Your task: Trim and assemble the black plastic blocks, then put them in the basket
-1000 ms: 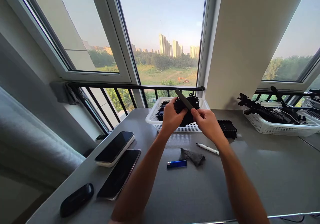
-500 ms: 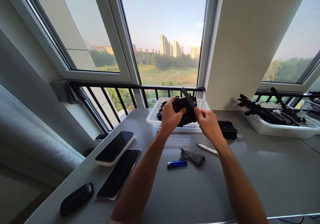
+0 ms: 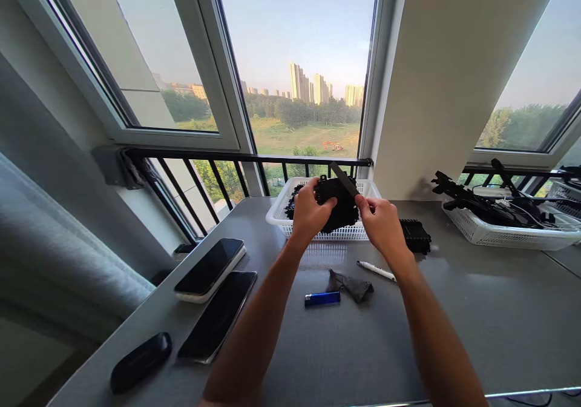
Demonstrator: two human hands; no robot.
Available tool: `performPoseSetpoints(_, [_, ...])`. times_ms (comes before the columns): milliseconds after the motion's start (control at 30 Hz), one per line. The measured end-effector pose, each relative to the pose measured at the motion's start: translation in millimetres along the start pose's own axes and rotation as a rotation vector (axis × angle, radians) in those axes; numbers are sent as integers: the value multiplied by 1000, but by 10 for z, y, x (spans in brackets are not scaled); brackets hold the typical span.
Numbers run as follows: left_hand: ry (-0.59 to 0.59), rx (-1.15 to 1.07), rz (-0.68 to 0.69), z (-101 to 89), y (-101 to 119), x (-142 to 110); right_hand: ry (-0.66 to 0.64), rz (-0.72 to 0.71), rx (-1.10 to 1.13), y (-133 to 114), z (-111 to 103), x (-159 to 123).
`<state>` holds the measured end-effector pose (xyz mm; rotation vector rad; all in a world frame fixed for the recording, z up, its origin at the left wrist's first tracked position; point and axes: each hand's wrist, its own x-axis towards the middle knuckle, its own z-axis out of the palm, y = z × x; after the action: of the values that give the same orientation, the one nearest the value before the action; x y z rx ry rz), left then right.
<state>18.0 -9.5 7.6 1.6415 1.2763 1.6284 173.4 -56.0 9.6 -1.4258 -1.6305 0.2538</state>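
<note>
My left hand (image 3: 313, 211) is closed around a black plastic part (image 3: 338, 212) with toothed edges, its thumb across the near face. It is held up in front of a white plastic basket (image 3: 276, 215). Between thumb and fingers, my right hand (image 3: 380, 222) pinches a flat dark file-like strip (image 3: 344, 180). The strip slants up to the left, lying across the upper right edge of the part. More black pieces (image 3: 290, 204) sit in the basket, partly hidden by my left hand. Right of my right wrist, a similar black toothed part (image 3: 416, 236) rests on the table.
On the grey table (image 3: 490, 316) lie a blue lighter (image 3: 322, 299), a grey cloth (image 3: 350, 286) and a white pen (image 3: 376, 271). At left are two phone-like devices (image 3: 211, 268) (image 3: 218, 319) and a black mouse-shaped case (image 3: 141, 363). Another white basket (image 3: 494, 232) holds black parts and cables.
The strip and my right hand have shifted slightly down along the edge of the part. The black part is tilted a little differently, and my left hand keeps its hold.
</note>
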Motion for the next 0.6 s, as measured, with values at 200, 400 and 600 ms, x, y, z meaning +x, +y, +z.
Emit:
performPoseSetpoints(200, [22, 62, 46, 1, 46, -24, -120, 3, 155, -37, -23, -26])
performPoseSetpoints(400, [13, 19, 39, -21, 26, -25, -22, 9, 123, -23, -72, -15])
performPoseSetpoints(600, [25, -249, 3, -16, -1, -1, 12, 165, 397, 244, -222, 135])
